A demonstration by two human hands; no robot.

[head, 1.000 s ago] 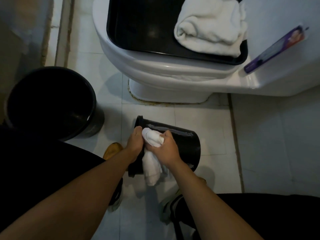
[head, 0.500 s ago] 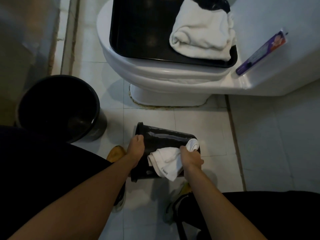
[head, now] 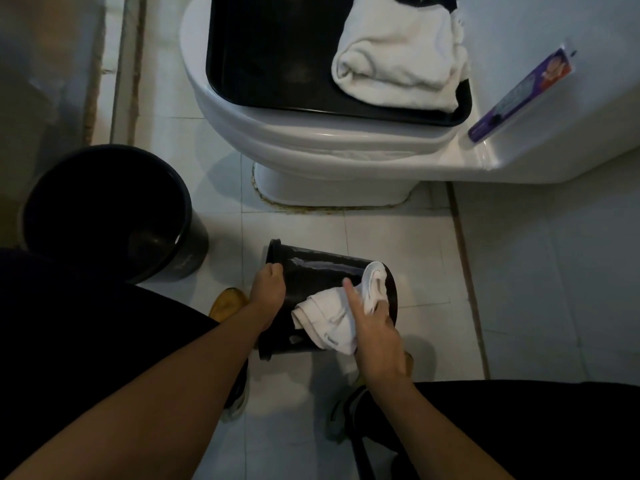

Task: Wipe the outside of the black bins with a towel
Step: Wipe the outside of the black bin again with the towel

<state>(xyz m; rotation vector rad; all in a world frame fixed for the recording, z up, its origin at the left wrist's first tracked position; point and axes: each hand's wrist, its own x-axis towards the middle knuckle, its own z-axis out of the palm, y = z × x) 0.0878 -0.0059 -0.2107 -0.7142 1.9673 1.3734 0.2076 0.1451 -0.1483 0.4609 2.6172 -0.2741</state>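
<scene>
A small black bin (head: 313, 271) lies on its side above the floor tiles, its open rim to the left. My left hand (head: 268, 289) grips that rim. A white towel (head: 332, 313) is draped over the bin's side and base end. My right hand (head: 372, 323) holds the towel against the bin, with the index finger stretched out along it. A larger black bin (head: 104, 209) stands upright at the left.
A white toilet (head: 311, 140) stands ahead with a black tray (head: 263, 64) on its lid and a folded white towel (head: 398, 67) on the tray. A purple tube (head: 519, 95) leans on the cistern. My shoes (head: 228, 303) and dark-clothed knees are below.
My right hand has swept the towel from the bin's rim end rightward to its base end. The left hand has kept its grip on the rim. The view has shifted closer.
</scene>
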